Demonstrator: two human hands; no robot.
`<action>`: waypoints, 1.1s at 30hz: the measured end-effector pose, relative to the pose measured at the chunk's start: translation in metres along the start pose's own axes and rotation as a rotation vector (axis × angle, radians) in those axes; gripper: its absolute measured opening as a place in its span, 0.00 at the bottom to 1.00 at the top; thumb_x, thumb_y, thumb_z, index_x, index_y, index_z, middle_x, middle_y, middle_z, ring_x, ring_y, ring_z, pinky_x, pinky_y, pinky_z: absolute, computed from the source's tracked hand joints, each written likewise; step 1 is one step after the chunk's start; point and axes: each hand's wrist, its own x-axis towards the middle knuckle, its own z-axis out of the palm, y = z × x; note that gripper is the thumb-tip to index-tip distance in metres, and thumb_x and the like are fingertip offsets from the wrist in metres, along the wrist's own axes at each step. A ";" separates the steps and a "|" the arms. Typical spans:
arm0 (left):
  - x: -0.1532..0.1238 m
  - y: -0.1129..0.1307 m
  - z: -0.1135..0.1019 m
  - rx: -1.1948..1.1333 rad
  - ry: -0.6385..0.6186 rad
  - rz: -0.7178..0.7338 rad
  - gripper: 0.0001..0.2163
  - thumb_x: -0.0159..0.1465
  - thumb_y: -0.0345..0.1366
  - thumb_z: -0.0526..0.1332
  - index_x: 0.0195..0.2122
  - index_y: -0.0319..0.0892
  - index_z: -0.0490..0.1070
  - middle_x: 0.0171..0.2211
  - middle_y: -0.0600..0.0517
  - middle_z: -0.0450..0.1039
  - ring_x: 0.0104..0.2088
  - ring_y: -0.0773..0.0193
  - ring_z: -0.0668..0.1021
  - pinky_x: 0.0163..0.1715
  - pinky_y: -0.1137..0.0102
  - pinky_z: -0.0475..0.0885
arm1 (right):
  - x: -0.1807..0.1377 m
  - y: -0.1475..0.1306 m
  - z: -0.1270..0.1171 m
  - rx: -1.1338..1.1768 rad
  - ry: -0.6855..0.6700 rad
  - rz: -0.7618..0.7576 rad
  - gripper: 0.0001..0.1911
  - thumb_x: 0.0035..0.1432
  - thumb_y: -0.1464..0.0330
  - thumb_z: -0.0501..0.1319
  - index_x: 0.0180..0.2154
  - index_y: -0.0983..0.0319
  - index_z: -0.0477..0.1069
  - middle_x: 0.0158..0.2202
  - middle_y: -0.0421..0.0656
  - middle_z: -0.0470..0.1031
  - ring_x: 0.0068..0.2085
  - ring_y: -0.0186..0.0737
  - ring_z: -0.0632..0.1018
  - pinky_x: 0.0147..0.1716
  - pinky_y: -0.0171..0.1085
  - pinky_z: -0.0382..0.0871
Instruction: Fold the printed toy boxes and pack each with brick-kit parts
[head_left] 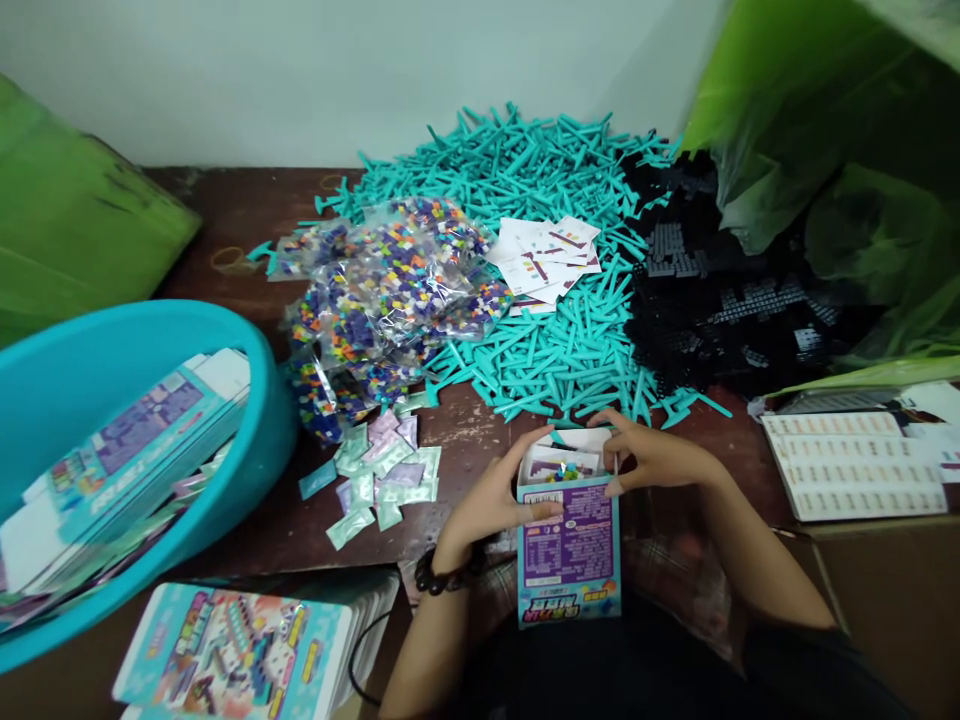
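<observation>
A printed cardboard box (570,550) in teal and purple stands against the table's front edge, its top open towards me. Inside it, folded white paper and a clear bag of coloured bricks (568,472) show at the mouth. My left hand (491,500) grips the box's left side, thumb across the printed face and fingers up at the rim. At the right upper edge my right hand (649,455) has its fingers bent around the rim and corner. Just beyond lies a heap of teal plastic hammer-shaped sticks (555,345).
Clear bags of coloured bricks (390,290) and white leaflets (544,258) lie behind. Small sachets (386,465) are at left, near a teal tub (271,420) of flat boxes. Flat printed boxes (240,650) are stacked below. Black parts (697,330) and sticker sheets (855,465) lie right.
</observation>
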 end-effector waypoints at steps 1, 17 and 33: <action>0.000 -0.001 0.000 -0.003 -0.004 0.000 0.43 0.57 0.47 0.75 0.70 0.48 0.58 0.63 0.45 0.71 0.55 0.49 0.79 0.56 0.59 0.73 | 0.000 0.000 0.000 0.000 0.001 -0.001 0.24 0.54 0.48 0.72 0.33 0.63 0.77 0.64 0.50 0.58 0.52 0.48 0.77 0.50 0.46 0.75; 0.001 -0.004 -0.004 -0.126 -0.053 0.023 0.44 0.55 0.51 0.75 0.71 0.51 0.61 0.69 0.45 0.64 0.62 0.44 0.74 0.62 0.56 0.70 | -0.006 -0.006 -0.001 0.067 0.035 -0.006 0.24 0.49 0.48 0.75 0.30 0.63 0.80 0.57 0.48 0.66 0.41 0.38 0.77 0.42 0.37 0.76; 0.036 0.041 -0.070 0.145 -0.301 0.276 0.09 0.67 0.39 0.66 0.43 0.42 0.83 0.36 0.48 0.84 0.33 0.61 0.84 0.32 0.74 0.73 | -0.028 -0.049 0.015 -0.034 0.112 -0.159 0.14 0.58 0.58 0.73 0.39 0.59 0.77 0.42 0.42 0.74 0.40 0.39 0.77 0.40 0.36 0.72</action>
